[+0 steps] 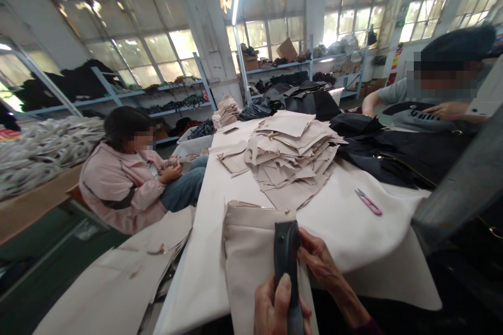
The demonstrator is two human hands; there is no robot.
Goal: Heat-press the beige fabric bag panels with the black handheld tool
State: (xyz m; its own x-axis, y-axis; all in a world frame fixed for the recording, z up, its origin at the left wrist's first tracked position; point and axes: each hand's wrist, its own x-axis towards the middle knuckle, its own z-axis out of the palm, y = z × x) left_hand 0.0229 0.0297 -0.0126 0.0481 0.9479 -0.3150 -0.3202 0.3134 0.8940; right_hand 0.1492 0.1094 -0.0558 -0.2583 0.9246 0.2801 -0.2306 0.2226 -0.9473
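Note:
My left hand (pixel 271 303) is wrapped around a dark grey stapler (pixel 286 251), its thumb lying along the top. The stapler's head rests over the right edge of a beige fabric piece (pixel 247 241) with a zipper along its far edge. My right hand (pixel 320 261) is closed at that same edge, fingertips beside the stapler's head; the stapler partly hides what they pinch. Just beyond lies a heap of beige zippered pieces (pixel 291 162). Pink-handled thread snips (pixel 369 202) lie on the white-covered table (pixel 338 225) to the right.
A person in pink (pixel 121 183) sits at the left, handling a small piece. Another person (pixel 416 99) works at the right behind black fabric (pixel 404 152). Beige panels (pixel 118 272) hang at lower left. A metal post (pixel 459 183) stands close on the right.

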